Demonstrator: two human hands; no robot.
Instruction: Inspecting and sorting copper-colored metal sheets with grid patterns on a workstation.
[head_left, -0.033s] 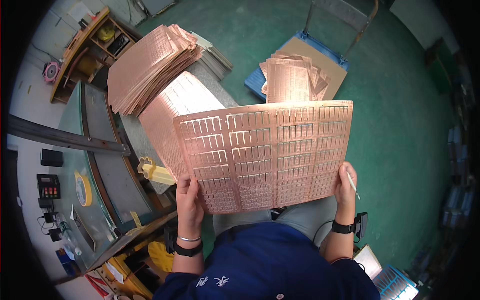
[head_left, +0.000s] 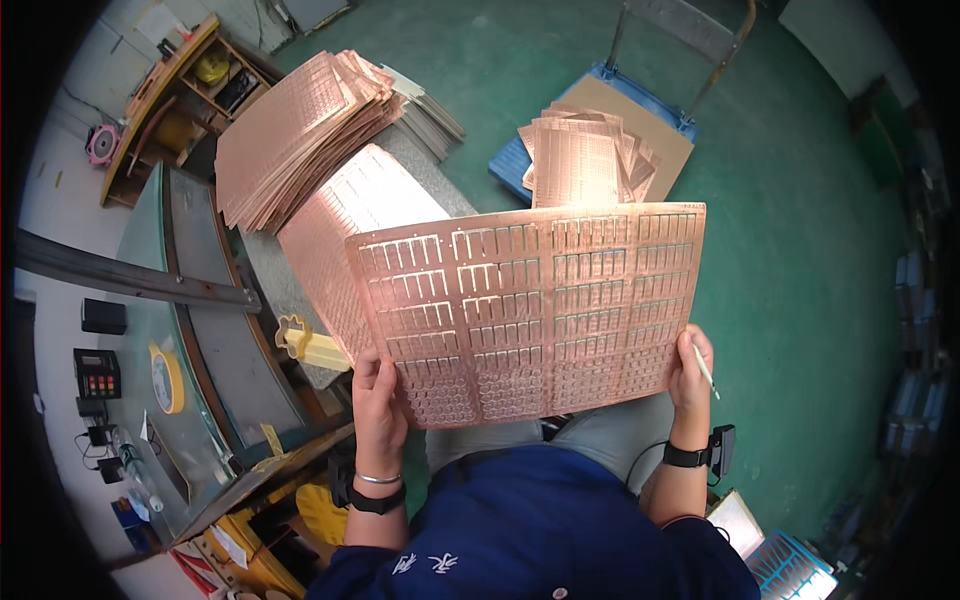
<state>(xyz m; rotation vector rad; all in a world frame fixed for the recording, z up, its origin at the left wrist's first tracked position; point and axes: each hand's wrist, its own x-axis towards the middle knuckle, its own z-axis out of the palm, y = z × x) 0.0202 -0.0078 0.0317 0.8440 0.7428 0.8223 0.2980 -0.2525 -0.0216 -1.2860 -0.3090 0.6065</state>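
The left hand and right hand grip 1 slotted copper panel by its side edges, above the lap; the right hand also holds a slim white tool. Beyond, a tall stack of copper sheets stands toward the grey bench's far end, a smaller pile toward the blue trolley's near edge.

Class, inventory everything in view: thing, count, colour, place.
Held panel: 1, copper, centre
Stick: 1, pale, panel's right
Bench: 1, grey, upper left
Bench panels: many, copper, bench
Cart: 1, blue, top centre
Cart panels: several, copper, cart
Board: 1, brown, cart
Tape roll: 1, yellow, left
Table: 1, pale green, left
Floor: 1, green, beneath
Rim clutter: uncounted, mixed, edges
Shirt: 1, blue, bottom
Wristbands: 2, black, wrists
Left hand: 1, bare, panel's left
Right hand: 1, bare, panel's right
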